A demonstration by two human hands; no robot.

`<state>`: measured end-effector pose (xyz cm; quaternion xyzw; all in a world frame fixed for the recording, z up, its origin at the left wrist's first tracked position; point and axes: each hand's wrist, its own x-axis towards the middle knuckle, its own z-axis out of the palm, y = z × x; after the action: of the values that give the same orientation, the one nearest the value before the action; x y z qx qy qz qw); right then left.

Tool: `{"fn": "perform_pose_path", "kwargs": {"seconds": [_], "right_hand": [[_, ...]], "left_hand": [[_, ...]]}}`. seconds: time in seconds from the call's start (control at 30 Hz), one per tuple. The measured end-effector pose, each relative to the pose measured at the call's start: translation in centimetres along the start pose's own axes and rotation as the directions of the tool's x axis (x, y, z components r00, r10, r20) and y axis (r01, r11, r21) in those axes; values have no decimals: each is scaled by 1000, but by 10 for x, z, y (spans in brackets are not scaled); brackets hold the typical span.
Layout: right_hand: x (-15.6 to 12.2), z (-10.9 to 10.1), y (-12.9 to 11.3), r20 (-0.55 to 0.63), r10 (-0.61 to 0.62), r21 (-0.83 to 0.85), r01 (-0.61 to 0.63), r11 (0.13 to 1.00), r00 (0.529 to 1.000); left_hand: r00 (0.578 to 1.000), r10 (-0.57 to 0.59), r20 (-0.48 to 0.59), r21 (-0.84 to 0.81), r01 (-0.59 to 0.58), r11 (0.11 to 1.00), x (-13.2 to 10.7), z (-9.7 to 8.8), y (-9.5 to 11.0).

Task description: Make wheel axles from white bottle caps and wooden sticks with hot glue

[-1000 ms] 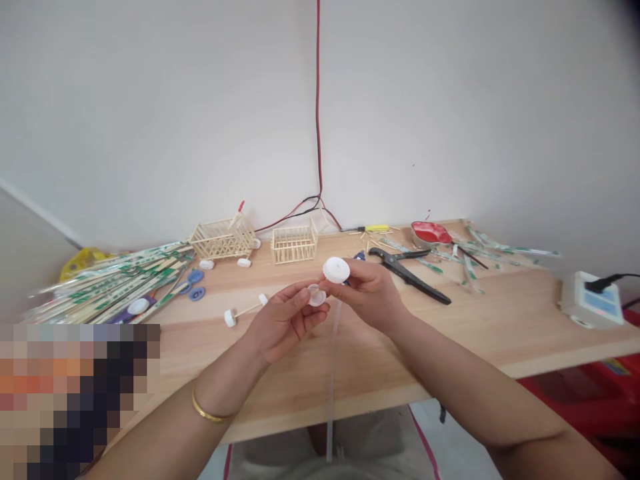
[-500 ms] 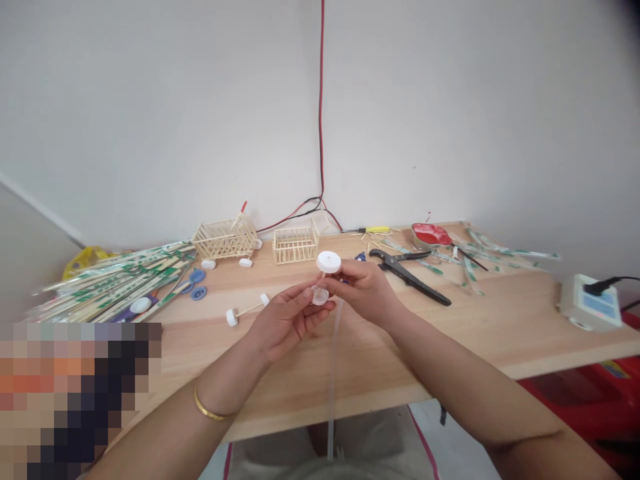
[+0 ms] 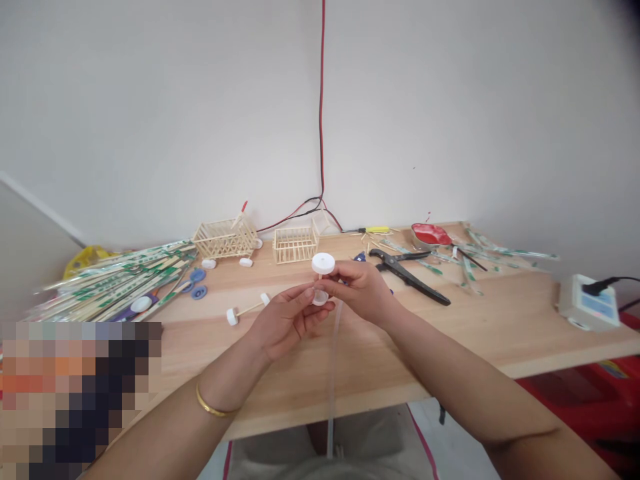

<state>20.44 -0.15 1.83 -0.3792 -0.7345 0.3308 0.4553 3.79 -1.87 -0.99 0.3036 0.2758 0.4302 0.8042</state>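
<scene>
Upper cap (image 3: 323,263) lowered toward lower cap (image 3: 320,297)

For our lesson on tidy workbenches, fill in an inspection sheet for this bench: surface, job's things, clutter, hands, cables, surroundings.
Surface: wooden table, set against the wall.
Job's things: upper white cap above lower white cap.
Clutter: wrapped sticks, stick basket, black cutters, red dish, wheeled axle.
Hands: left hand pinches lower white cap; right hand holds upper white cap.
Cables: red-black wire down the wall; plugged white box.
Surroundings: plain white wall.
</scene>
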Motion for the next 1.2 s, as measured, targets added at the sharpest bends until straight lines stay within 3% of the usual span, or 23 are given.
{"fn": "perform_pose_path", "kwargs": {"seconds": [0.63,1.0,1.2], "right_hand": [[3,0,3,39,-27,-18,28,999,999],[2,-2,4,66,-123,-106,130,986,990],[3,-4,4,87,-140,-154,152,976,986]], "left_hand": [[1000,9,-26,19,-9,1000,-1,0,4],[1000,19,-17,42,-18,999,0,-1,2],[998,42,37,152,-47,987,-2,-2,4]]}}
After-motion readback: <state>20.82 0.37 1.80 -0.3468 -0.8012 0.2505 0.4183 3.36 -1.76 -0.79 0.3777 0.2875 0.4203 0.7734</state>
